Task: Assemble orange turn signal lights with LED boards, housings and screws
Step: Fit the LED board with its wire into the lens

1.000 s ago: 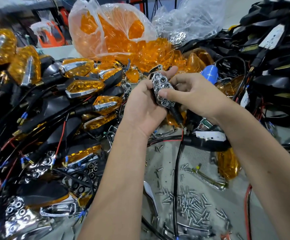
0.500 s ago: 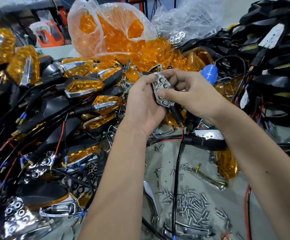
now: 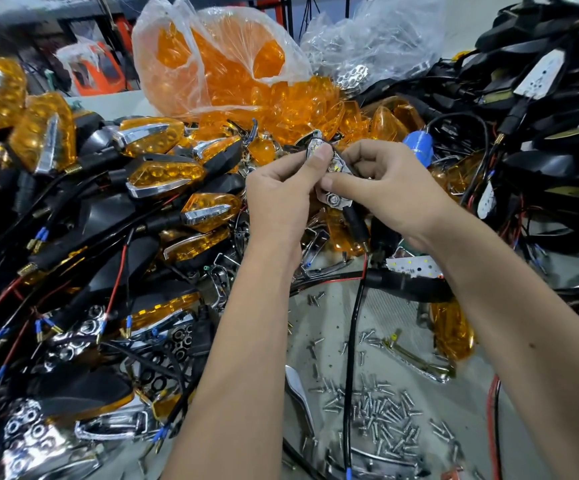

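Observation:
A black turn signal housing with a chrome reflector (image 3: 335,199) is held up over the bench between both hands. My left hand (image 3: 281,192) grips it from the left, thumb pressed on the reflector's upper end. My right hand (image 3: 385,185) pinches it from the right, thumb across the middle. A bright LED shows between the thumbs. The housing's black stalk and wire (image 3: 355,306) hang down toward the loose screws (image 3: 378,407).
Finished orange lights (image 3: 163,174) and wired black housings pile up on the left. A plastic bag of orange lenses (image 3: 218,64) stands behind. More black housings with white LED boards (image 3: 537,74) crowd the right. A blue cap (image 3: 418,147) lies behind my right hand.
My left thumb has moved onto the top of the reflector and my right thumb has slid across its middle, covering most of it. The part has tilted slightly.

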